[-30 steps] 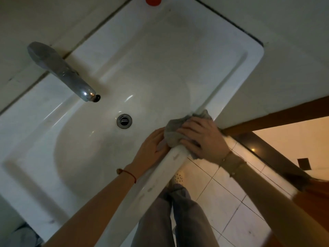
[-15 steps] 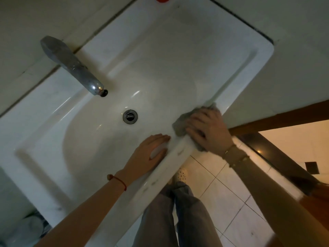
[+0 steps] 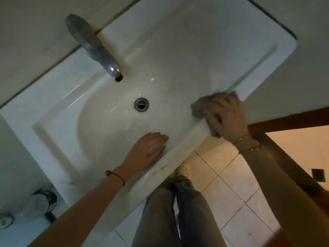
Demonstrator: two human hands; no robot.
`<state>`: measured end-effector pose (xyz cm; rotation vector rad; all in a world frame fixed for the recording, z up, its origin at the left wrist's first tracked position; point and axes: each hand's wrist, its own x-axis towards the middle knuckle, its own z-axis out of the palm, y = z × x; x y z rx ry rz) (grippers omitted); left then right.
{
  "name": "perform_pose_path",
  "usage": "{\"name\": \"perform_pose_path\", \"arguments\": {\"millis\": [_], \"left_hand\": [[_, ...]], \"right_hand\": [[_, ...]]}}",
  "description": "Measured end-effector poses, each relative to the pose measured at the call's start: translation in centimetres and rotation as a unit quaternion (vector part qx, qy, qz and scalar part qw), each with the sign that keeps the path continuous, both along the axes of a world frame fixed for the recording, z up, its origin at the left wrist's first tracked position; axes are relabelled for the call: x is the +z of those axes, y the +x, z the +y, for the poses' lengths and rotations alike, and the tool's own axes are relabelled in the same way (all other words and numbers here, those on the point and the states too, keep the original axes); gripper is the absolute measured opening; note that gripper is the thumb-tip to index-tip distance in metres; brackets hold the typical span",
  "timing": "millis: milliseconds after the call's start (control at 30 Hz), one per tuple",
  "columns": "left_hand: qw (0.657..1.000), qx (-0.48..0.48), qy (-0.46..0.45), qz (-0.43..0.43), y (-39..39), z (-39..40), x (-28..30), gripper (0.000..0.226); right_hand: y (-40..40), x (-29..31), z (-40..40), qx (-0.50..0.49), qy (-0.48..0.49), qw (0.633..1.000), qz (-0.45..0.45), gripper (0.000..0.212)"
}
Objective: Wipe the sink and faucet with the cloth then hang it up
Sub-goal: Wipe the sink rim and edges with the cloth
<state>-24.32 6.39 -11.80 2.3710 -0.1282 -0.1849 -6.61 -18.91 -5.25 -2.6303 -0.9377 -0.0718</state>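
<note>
Crumpled grey cloth lies on the sink rim, right hand fingers clamped over it; left hand rests flat, fingers spread, holding nothing.

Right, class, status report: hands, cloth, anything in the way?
Right hand pressing cloth on sink rim. Left hand flat, empty. Faucet clear.

The basin of the sink lies open beyond both hands; only the faucet juts over it, beyond the left hand.
</note>
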Motion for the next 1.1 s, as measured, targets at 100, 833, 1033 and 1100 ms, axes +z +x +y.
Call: {"name": "perform_pose_path", "arguments": {"millis": [100,833,1033,1100], "left_hand": [[1.0,0.006,0.007,-0.006,0.0,-0.1,0.1,0.041],[1.0,0.013,0.017,0.011,0.1,-0.4,0.9,0.051],[1.0,0.01,0.02,-0.001,-0.1,-0.2,0.5,0.042],[1.0,0.011,0.016,-0.012,-0.2,0.0,0.8,0.04]], "right_hand": [[0.1,-0.1,0.3,-0.103,0.0,0.995,-0.004,0.027],[-2.3,-0.5,0.4,0.104,-0.004,0.994,0.026,0.027],[-0.9,-0.6,0.2,-0.084,0.019,0.996,0.019,0.025],[-4.5,-0.6,1.9,-0.035,0.028,0.998,0.038,0.026]]}}
